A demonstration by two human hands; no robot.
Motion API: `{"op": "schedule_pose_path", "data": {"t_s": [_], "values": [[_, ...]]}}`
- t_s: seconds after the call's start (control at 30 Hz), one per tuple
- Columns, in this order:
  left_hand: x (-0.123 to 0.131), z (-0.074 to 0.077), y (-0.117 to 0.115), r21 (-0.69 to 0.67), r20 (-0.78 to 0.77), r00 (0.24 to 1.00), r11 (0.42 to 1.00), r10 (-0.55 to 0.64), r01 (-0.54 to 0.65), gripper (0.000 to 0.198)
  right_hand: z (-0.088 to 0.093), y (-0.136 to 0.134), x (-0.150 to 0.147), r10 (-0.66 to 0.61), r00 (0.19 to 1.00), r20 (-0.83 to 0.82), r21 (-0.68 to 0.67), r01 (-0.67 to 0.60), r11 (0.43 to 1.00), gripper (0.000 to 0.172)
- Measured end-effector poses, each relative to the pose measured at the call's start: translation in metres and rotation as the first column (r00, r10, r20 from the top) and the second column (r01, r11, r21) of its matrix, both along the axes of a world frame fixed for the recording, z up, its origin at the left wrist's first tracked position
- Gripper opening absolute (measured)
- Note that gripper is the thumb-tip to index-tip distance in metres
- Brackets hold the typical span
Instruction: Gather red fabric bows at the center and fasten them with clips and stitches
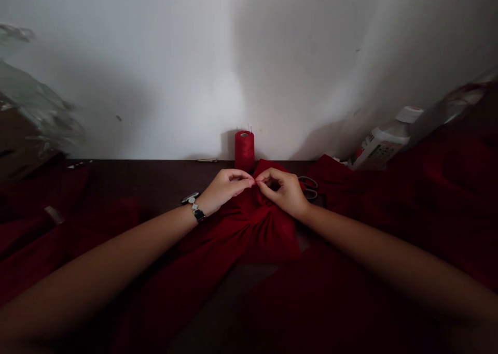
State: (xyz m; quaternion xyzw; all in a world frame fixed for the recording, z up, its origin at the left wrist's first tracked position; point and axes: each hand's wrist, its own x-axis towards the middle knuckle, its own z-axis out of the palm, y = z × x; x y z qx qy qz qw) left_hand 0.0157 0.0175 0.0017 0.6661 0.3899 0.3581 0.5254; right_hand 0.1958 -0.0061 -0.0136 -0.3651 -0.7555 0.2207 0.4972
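Both hands meet in the middle, just in front of a spool of red thread point(244, 152) with pins or needles standing in its top. My left hand point(232, 184), with a watch and bracelet at the wrist, is closed in a pinch. My right hand point(284, 189) pinches from the other side, their fingertips nearly touching. Between them shows a tiny bit of what looks like red thread. Beneath lies a red cloth point(268, 235), its folds gathered tightly at one spot. The grey handles of a pair of scissors point(310, 187) show beside my right hand, their blades hidden.
A white wall rises behind the dark table point(155, 175). At the right leans a white-capped bottle point(383, 141) amid more red fabric point(447, 188). Clear plastic point(42, 100) over a cardboard box stands at the left. A small clip-like object point(207, 160) lies by the wall.
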Motion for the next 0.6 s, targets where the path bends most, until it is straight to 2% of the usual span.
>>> {"op": "schedule_pose_path", "data": {"t_s": [0.23, 0.6], "values": [[0.0024, 0.0019, -0.0011, -0.052, 0.049, 0.998, 0.998, 0.027, -0.025, 0.014, -0.0002, -0.001, 0.0009, -0.042, 0.998, 0.04, 0.047, 0.04, 0.998, 0.008], [0.0029, 0.0031, -0.0028, -0.093, 0.072, 0.994, 0.993, 0.081, -0.074, 0.016, 0.0014, 0.0001, 0.0027, -0.011, 0.999, 0.045, 0.092, 0.007, 0.996, 0.014]]}}
